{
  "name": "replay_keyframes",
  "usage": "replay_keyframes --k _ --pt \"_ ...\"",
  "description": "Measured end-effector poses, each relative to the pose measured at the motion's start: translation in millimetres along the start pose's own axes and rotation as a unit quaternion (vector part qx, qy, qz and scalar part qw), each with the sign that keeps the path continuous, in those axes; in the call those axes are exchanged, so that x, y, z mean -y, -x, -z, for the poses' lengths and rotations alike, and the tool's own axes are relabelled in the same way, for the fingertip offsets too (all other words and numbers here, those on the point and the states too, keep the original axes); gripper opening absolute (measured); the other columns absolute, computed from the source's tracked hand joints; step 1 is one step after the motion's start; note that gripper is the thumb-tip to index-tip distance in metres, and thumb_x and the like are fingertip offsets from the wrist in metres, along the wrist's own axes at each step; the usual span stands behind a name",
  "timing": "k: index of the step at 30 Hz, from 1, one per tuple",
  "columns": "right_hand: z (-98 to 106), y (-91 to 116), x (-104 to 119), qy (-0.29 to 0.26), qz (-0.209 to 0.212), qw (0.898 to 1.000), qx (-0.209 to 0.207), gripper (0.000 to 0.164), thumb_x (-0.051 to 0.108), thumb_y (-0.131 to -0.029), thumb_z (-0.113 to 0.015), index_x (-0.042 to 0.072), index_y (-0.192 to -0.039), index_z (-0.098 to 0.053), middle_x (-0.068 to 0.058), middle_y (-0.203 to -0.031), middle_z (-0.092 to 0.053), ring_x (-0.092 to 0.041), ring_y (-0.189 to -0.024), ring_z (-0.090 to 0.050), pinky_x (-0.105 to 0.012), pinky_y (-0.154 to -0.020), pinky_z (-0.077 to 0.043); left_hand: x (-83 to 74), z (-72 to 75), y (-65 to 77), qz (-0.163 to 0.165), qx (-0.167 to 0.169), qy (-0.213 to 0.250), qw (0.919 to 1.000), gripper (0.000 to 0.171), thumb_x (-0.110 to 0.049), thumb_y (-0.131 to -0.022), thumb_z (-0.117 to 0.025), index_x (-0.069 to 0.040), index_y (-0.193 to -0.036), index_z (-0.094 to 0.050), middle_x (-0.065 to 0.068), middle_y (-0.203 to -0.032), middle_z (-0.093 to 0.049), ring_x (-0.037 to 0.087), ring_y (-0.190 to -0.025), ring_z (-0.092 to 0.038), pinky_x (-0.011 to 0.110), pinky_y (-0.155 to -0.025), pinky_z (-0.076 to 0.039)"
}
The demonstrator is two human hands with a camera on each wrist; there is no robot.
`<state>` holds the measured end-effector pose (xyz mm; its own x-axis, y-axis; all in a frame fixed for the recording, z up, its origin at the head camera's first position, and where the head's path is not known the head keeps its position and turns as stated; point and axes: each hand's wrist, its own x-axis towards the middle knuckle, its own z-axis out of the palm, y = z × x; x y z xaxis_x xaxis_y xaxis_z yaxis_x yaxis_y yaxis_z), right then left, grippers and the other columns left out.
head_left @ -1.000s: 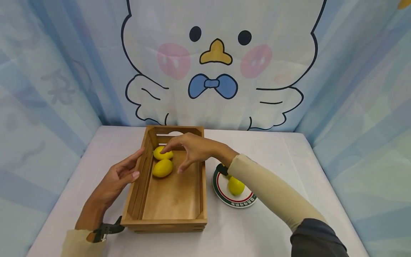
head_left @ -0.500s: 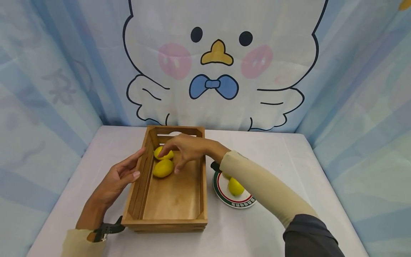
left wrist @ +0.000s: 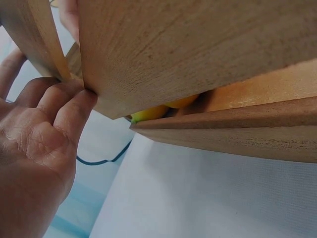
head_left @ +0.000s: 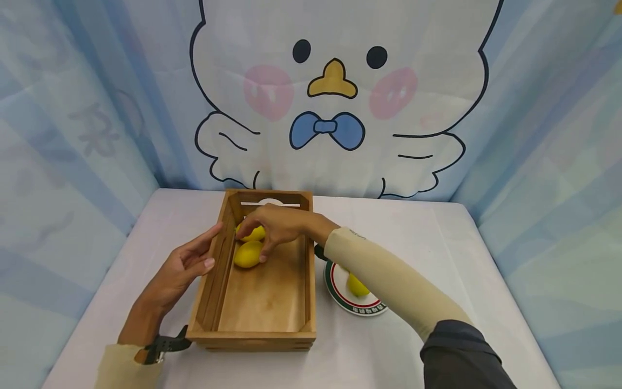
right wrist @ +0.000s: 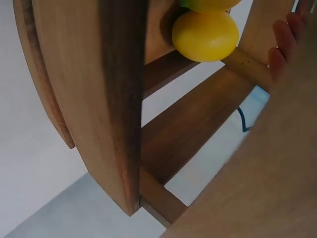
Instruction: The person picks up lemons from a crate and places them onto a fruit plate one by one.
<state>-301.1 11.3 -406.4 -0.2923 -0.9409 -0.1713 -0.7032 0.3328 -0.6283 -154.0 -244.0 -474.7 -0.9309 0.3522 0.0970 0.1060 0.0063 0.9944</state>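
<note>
A slatted wooden crate (head_left: 250,337) stands lengthwise before me with two yellow lemons at its far left. My right hand (head_left: 278,224) reaches in from the right, fingers bent down over the far lemon (head_left: 255,235). Its thumb tip is right at the near lemon (head_left: 247,255). In the right wrist view, visible fingertips (right wrist: 278,52) are apart from the larger-looking lemon (right wrist: 205,38). My left hand (head_left: 181,267) rests against the crate's left side, index finger along the rim and thumb held away. In the left wrist view, the fingers (left wrist: 72,111) touch the slats.
Right of the crate, a white plate (head_left: 335,292) with a green and red rim holds another lemon (head_left: 357,285), partly under my right sleeve (head_left: 389,275). A white cloth (head_left: 413,237) covers the table. Printed curtains (head_left: 340,162) enclose the back and sides.
My right hand has moved slightly left and down in the crate. Its thumb has come up to the near lemon and its fingers have closed in over the far one. The left hand stays put.
</note>
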Motion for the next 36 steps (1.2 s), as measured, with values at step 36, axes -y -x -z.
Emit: replay_keyframes --k 36 --pt "-20.7 -14.9 -4.8 0.11 -0.013 0.993 0.051 0.073 0.022 -0.085 -0.092 0.009 -0.15 -0.061 -0.003 -0.154 -0.062 -0.016 -0.143 -0.056 -0.023 -0.124 -0.038 1.7 -1.7 0.3 -0.006 -0.005 -0.006 1.0 0.069 0.001 -0.108 -0.053 -0.017 -0.17 -0.029 0.003 -0.181 -0.015 0.003 -0.163 -0.016 0.006 -0.116 -0.033"
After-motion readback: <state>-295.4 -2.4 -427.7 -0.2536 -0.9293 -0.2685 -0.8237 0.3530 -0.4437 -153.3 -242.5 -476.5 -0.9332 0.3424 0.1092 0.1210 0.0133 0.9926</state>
